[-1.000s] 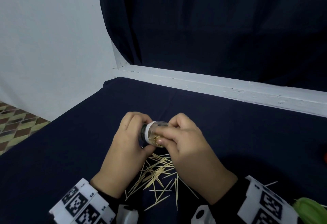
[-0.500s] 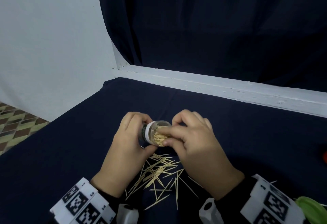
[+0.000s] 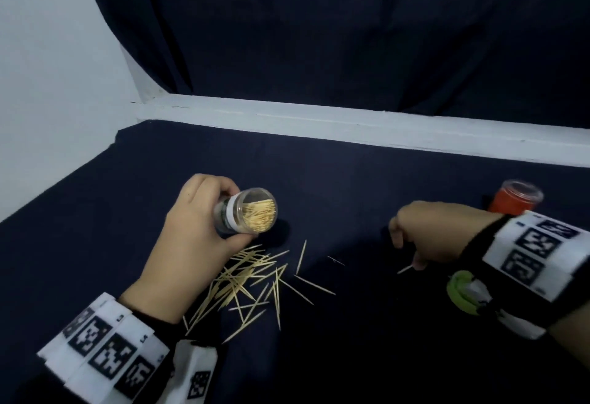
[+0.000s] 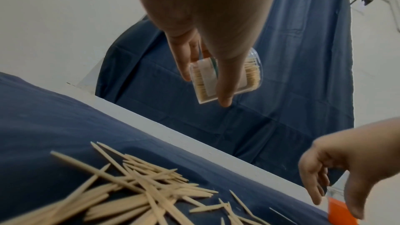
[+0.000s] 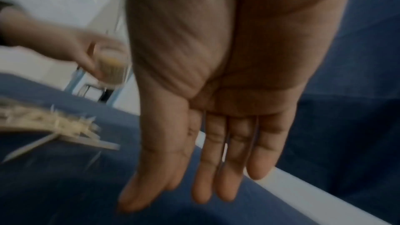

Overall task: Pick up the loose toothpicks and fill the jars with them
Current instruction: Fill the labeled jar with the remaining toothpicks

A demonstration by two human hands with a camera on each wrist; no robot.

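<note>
Dark cloth table [image 3: 383,196], curtain [image 3: 319,36] behind; left hand [image 3: 191,237] grips jar [image 3: 249,215]; right hand [image 3: 434,234], fingers straight, has left jar.

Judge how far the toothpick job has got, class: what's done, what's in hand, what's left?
Done: the clear jar already looks well packed. In hand: the left hand holds that jar tilted, and the right hand, open and empty, is off by the orange jar. Left: a loose pile of toothpicks on the dark cloth.

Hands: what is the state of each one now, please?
Left hand: holds the jar of toothpicks.
Right hand: open, holds nothing.
</note>
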